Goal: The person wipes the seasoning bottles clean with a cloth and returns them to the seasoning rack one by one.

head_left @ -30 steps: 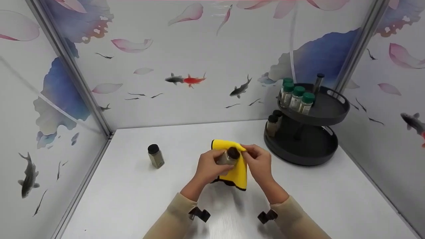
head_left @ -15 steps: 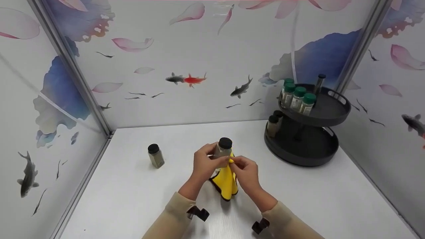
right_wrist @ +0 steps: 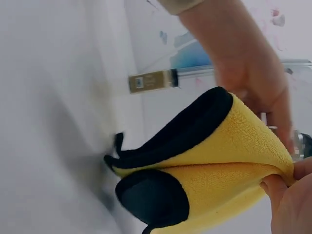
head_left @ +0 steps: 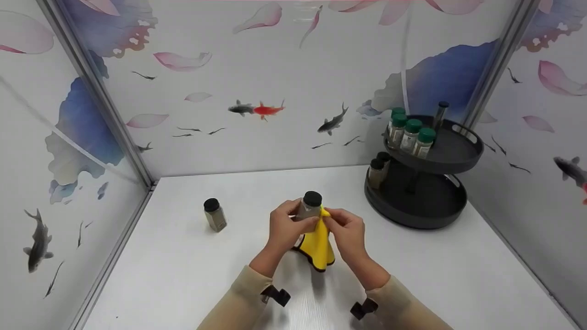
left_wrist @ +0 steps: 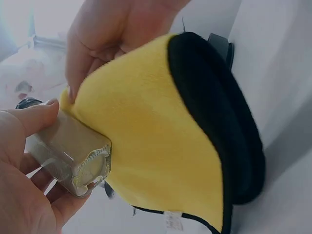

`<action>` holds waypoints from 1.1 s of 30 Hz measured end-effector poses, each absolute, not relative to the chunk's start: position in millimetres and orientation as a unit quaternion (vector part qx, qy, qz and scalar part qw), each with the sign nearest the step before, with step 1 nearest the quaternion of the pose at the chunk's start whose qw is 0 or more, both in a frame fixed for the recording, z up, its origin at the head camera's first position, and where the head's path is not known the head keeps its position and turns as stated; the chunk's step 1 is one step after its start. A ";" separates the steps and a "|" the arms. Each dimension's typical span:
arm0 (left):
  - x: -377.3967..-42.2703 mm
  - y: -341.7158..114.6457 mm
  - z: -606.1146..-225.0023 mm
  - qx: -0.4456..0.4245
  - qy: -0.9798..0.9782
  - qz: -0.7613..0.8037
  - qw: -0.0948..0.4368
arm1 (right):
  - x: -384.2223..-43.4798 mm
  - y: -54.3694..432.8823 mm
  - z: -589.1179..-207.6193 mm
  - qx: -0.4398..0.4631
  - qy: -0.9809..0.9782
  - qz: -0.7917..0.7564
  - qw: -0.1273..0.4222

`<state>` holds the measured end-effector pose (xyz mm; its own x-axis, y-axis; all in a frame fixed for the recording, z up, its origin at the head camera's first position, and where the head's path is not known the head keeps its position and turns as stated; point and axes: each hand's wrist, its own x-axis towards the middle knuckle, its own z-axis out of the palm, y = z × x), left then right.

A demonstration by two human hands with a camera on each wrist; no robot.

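My left hand [head_left: 285, 225] grips a clear square spice jar [left_wrist: 68, 146] with a black cap [head_left: 312, 198], held above the table with the cap upward. In the left wrist view the jar's bottom shows, and its contents look pale brown. A yellow cloth [head_left: 316, 245] with black edging hangs from my right hand [head_left: 347, 231], which pinches its upper part between thumb and fingers against the jar's right side. The cloth's lower folds droop below both hands, as the right wrist view [right_wrist: 229, 165] of the cloth confirms.
Another black-capped spice jar [head_left: 215, 215] stands on the white table [head_left: 151, 275] at left. At right rises a black two-tier turntable [head_left: 424, 220], with several green-capped jars [head_left: 412, 133] and a slim dark bottle [head_left: 440, 115] above, and black-capped jars [head_left: 376, 173] below. Printed walls enclose the table.
The jar went from tilted, with the cloth spread behind it, to more upright. The cloth now hangs gathered from the right hand, which moved left, then slightly back right.
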<state>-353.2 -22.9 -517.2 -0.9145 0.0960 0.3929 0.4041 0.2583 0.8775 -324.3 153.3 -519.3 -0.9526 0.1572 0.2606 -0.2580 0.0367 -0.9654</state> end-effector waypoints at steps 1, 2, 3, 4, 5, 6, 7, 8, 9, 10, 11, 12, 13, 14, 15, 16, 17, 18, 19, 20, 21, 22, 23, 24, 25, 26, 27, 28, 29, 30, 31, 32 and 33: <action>-352.6 -21.6 -518.8 -0.160 -0.783 -0.588 0.126 | -324.5 155.6 -516.3 0.037 -0.698 0.698 0.158; -351.8 -20.3 -520.2 -0.161 -0.783 -0.588 0.121 | -323.8 157.7 -512.9 0.039 -0.693 0.700 0.168; -350.7 -18.9 -521.3 -0.164 -0.785 -0.586 0.117 | -323.6 159.7 -510.2 0.040 -0.690 0.700 0.179; -349.5 -17.3 -522.1 -0.168 -0.786 -0.584 0.113 | -323.6 161.5 -508.4 0.042 -0.688 0.700 0.189; -348.2 -15.9 -522.7 -0.174 -0.787 -0.581 0.112 | -323.7 163.0 -507.1 0.043 -0.688 0.697 0.198; -347.1 -14.5 -523.0 -0.181 -0.787 -0.579 0.111 | -324.2 164.2 -506.7 0.043 -0.688 0.695 0.205; -346.1 -13.3 -523.2 -0.189 -0.787 -0.576 0.111 | -324.6 165.0 -506.5 0.043 -0.688 0.693 0.211; -345.2 -12.4 -523.0 -0.194 -0.787 -0.574 0.113 | -324.9 165.3 -506.9 0.042 -0.690 0.690 0.214; -344.6 -11.7 -522.6 -0.200 -0.787 -0.573 0.113 | -326.0 165.3 -508.6 0.040 -0.693 0.687 0.215; -344.2 -11.2 -522.1 -0.203 -0.785 -0.574 0.113 | -326.7 164.9 -510.6 0.039 -0.695 0.685 0.216; -344.2 -11.0 -521.5 -0.203 -0.783 -0.577 0.113 | -327.3 164.0 -512.5 0.039 -0.697 0.684 0.213; -344.4 -11.2 -520.8 -0.201 -0.782 -0.580 0.113 | -328.2 162.7 -514.9 0.040 -0.699 0.682 0.210; -345.0 -11.7 -520.4 -0.198 -0.779 -0.584 0.114 | -329.1 161.3 -517.6 0.041 -0.704 0.678 0.205; -345.9 -12.4 -519.8 -0.194 -0.777 -0.588 0.114 | -330.2 160.0 -520.5 0.042 -0.710 0.675 0.200; -347.0 -13.2 -519.4 -0.190 -0.775 -0.592 0.114 | -330.8 158.8 -522.8 0.043 -0.715 0.670 0.194; -348.3 -14.1 -519.1 -0.186 -0.772 -0.597 0.114 | -330.9 157.5 -524.6 0.045 -0.721 0.665 0.189; -349.7 -15.0 -519.0 -0.183 -0.770 -0.600 0.115 | -330.7 156.2 -525.8 0.046 -0.728 0.658 0.185; -350.8 -16.2 -518.8 -0.180 -0.768 -0.603 0.117 | -330.4 155.2 -527.0 0.047 -0.736 0.651 0.182; -352.0 -17.3 -518.7 -0.179 -0.767 -0.604 0.118 | -329.7 154.4 -527.7 0.049 -0.743 0.643 0.180; -352.7 -18.3 -518.4 -0.177 -0.767 -0.605 0.121 | -329.0 153.5 -528.2 0.050 -0.748 0.637 0.178; -353.6 -19.2 -518.4 -0.176 -0.767 -0.604 0.125 | -327.8 152.4 -528.1 0.052 -0.753 0.631 0.178; -354.5 -20.1 -518.4 -0.175 -0.767 -0.603 0.131 | -326.9 151.5 -528.3 0.054 -0.758 0.626 0.177; -355.2 -21.0 -518.3 -0.173 -0.767 -0.603 0.137 | -326.2 150.8 -528.5 0.055 -0.761 0.622 0.175; -356.0 -22.1 -518.3 -0.170 -0.766 -0.604 0.142 | -325.4 150.2 -528.3 0.055 -0.765 0.619 0.172; -357.2 -22.9 -518.5 -0.167 -0.765 -0.605 0.146 | -324.9 149.6 -528.0 0.056 -0.768 0.615 0.167; -358.0 -24.1 -518.2 -0.161 -0.762 -0.609 0.150 | -324.3 149.1 -527.5 0.056 -0.772 0.612 0.162; -359.1 -25.2 -518.0 -0.155 -0.760 -0.613 0.152 | -323.8 148.8 -526.6 0.057 -0.775 0.610 0.156; -360.0 -26.6 -517.6 -0.147 -0.757 -0.619 0.152 | -323.6 148.8 -525.6 0.058 -0.779 0.607 0.149; -361.0 -28.1 -517.3 -0.138 -0.755 -0.624 0.151 | -323.6 148.9 -524.5 0.060 -0.782 0.605 0.140; -362.2 -30.0 -517.3 -0.130 -0.752 -0.628 0.150 | -323.8 149.2 -523.2 0.062 -0.784 0.604 0.128; -363.5 -32.1 -516.9 -0.121 -0.751 -0.632 0.150 | -324.6 149.7 -522.1 0.066 -0.785 0.605 0.114; -365.0 -34.4 -516.6 -0.112 -0.750 -0.635 0.149 | -325.4 150.6 -520.7 0.071 -0.785 0.607 0.098; -367.3 -36.9 -516.8 -0.102 -0.749 -0.637 0.149 | -326.8 151.7 -519.4 0.076 -0.783 0.612 0.081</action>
<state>-367.3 -36.9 -516.8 -0.9346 -0.0370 0.3538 0.3432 0.1675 0.9242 -326.8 151.7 -519.4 -0.9754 -0.0190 0.2197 -0.2177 0.2406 -0.9459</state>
